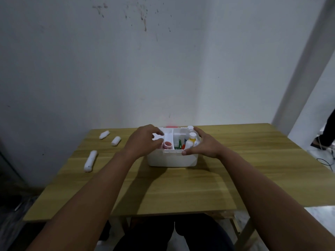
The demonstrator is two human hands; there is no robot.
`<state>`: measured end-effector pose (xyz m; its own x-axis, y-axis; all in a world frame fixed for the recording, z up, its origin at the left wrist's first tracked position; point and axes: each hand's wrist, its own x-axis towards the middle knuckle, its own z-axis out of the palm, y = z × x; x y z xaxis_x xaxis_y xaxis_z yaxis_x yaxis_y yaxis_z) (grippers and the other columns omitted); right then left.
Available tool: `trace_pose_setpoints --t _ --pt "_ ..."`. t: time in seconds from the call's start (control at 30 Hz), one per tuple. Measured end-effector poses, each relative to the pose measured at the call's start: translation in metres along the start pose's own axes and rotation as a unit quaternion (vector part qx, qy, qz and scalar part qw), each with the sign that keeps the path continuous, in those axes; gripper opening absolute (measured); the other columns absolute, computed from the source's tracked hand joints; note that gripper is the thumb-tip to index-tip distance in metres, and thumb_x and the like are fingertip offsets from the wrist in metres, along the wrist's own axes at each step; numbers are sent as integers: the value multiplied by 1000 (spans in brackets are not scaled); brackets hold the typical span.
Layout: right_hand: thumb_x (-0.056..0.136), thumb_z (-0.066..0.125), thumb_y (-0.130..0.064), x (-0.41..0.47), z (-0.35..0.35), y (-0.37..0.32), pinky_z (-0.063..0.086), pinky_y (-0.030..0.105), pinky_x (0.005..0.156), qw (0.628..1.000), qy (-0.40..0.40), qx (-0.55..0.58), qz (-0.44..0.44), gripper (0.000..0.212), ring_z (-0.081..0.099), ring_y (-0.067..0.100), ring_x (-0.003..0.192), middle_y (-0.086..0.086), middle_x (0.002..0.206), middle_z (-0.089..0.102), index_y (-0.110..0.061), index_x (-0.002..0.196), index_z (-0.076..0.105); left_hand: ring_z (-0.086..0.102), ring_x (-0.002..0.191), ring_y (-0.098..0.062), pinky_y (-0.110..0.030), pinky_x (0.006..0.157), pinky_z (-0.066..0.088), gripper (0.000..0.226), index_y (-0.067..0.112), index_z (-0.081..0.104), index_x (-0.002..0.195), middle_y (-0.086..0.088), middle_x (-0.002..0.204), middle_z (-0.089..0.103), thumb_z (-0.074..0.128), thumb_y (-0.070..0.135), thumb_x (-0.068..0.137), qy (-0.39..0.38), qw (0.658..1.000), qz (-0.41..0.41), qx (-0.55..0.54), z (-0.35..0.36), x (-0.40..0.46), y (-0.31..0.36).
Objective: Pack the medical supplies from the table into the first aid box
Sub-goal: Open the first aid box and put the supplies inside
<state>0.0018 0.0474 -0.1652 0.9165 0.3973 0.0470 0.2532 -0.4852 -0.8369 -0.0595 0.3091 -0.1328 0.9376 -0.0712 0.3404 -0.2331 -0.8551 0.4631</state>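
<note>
The white first aid box stands open in the middle of the wooden table. Inside it I see a white inner tray, a red-and-white tape roll, a green pack and white bottles with yellow labels. My left hand is at the box's left side, its thumb and fingers pinching the tray's left end. My right hand grips the box's right wall, thumb on the front rim. Three white bandage rolls lie on the table to the left.
The table's back edge meets a white wall just behind the box. A person's legs stand at the far right on the floor, near a cable. My knees are under the table's front edge.
</note>
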Motion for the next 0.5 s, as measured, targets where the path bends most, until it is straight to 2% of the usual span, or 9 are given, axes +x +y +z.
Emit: trace_pose_setpoints --t 0.1,0.2,0.27,0.33,0.4,0.5 --pt "63 96 -34 1 0 0 49 16 75 1000 -3 3 4 106 58 7 104 -26 115 53 -35 149 35 61 102 -9 -31 81 50 38 28 75 122 12 113 64 77 42 86 -84 996 16 -14 -2 10 16" --pt "58 97 -41 0 1 0 50 20 80 1000 -4 -1 6 114 58 11 112 -24 118 54 -34 153 33 64 96 -8 -33 83 53 30 29 79 113 10 104 72 79 38 84 -136 990 27 34 -2 18 19" --pt "57 98 -42 0 0 1 51 22 83 1000 -4 -1 8 117 59 11 112 -23 119 55 -33 153 33 65 91 -5 -33 82 56 27 26 80 110 9 99 74 81 32 84 -147 988 29 24 0 21 18" --pt "58 98 -40 0 -1 1 51 21 82 1000 -5 -1 7 116 60 10 108 -20 120 56 -32 154 33 67 88 -5 -30 79 58 27 22 79 110 7 100 75 82 28 84 -122 992 21 -20 0 21 17" --pt "60 97 -37 0 -1 0 50 18 77 1000 -6 -3 5 113 60 6 102 -23 117 56 -31 153 33 68 88 -5 -26 77 58 31 18 78 113 4 103 76 83 28 84 -61 997 4 -53 -4 22 13" --pt "62 97 -34 -1 -2 0 49 17 77 1000 -4 2 5 111 60 6 102 -29 112 53 -31 153 34 67 91 -5 -23 80 55 34 16 77 114 3 105 76 84 29 83 -10 999 -16 -32 -14 20 0"
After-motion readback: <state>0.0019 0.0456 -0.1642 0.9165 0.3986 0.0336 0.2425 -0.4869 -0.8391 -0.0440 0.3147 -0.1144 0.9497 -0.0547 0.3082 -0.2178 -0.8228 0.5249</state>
